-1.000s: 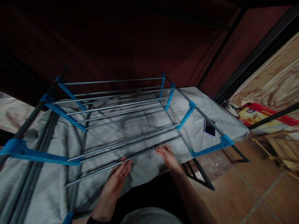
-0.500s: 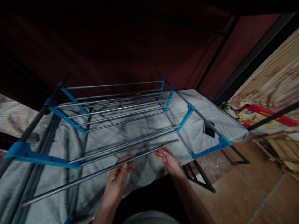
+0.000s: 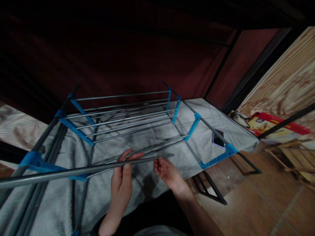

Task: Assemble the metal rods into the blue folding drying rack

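A loose grey metal rod (image 3: 86,170) runs slantwise in front of me, its left end raised toward the camera. My left hand (image 3: 122,182) supports it near the middle, thumb in front and fingers behind. Close to its right end, my right hand (image 3: 166,172) pinches it between thumb and fingertips. Behind it stands a partly assembled rack of rods with blue plastic brackets (image 3: 193,127). The front left bracket (image 3: 46,165) is partly hidden behind the rod. The front right bracket (image 3: 219,157) has no rod between it and the left one.
The rack rests on a grey blanket (image 3: 145,183). A phone (image 3: 218,138) lies on it at the right. Several loose tubes (image 3: 40,170) lie at the left. A red and yellow box (image 3: 275,126) and wooden slatted furniture (image 3: 292,160) stand beyond the right edge.
The rod's left end has swung up and nearer the camera, and its right end has shifted left. Both hands moved slightly left, still holding it. The view tilted a little.
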`<state>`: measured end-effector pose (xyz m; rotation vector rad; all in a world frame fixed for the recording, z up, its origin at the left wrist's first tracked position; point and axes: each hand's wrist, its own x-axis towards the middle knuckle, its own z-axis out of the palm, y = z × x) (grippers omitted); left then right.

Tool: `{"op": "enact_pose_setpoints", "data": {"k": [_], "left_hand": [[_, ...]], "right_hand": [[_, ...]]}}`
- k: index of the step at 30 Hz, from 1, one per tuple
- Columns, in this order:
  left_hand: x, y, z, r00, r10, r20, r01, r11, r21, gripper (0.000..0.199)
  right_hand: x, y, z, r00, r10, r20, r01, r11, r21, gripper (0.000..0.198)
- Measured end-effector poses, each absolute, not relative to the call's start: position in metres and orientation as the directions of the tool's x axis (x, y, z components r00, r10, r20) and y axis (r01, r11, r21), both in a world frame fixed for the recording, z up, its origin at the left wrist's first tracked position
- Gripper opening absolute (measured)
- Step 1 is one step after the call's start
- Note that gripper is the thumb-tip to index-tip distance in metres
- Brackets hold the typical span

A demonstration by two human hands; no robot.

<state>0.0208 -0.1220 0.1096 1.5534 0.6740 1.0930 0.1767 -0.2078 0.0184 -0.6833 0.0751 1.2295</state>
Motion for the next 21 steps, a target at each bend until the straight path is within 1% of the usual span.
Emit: {"op": "enact_pose_setpoints", "data": {"k": [4,6,9,12,14,17,21], "left_hand": [[0.038,-0.122,0.127,0.403,0.829,0.388,-0.249,-0.309,0.918,0.045],[0.044,-0.120,0.137,0.383,0.814,0.438,-0.281,-0.349,0.894,0.043],[0.047,-0.117,0.156,0.341,0.784,0.519,-0.292,-0.436,0.851,0.040],[0.048,-0.113,0.175,0.322,0.755,0.571,-0.286,-0.498,0.819,0.041],[0.047,-0.111,0.185,0.301,0.748,0.591,-0.246,-0.538,0.806,0.043],[0.045,-0.110,0.194,0.282,0.741,0.609,-0.121,-0.602,0.789,0.042],[0.041,-0.110,0.192,0.366,0.726,0.583,0.059,-0.643,0.764,0.037]], "right_hand": [[0.174,-0.200,0.028,0.253,0.873,-0.417,-0.930,0.101,-0.354,0.019],[0.173,-0.198,0.033,0.212,0.889,-0.407,-0.933,0.061,-0.353,0.021],[0.172,-0.199,0.040,0.176,0.910,-0.375,-0.902,-0.003,-0.431,0.027],[0.169,-0.204,0.042,0.208,0.921,-0.329,-0.851,0.004,-0.525,0.030],[0.167,-0.208,0.041,0.240,0.916,-0.320,-0.820,0.015,-0.572,0.030],[0.166,-0.213,0.038,0.284,0.901,-0.327,-0.786,0.024,-0.618,0.026],[0.168,-0.217,0.033,0.330,0.883,-0.335,-0.771,0.047,-0.635,0.022]]}}
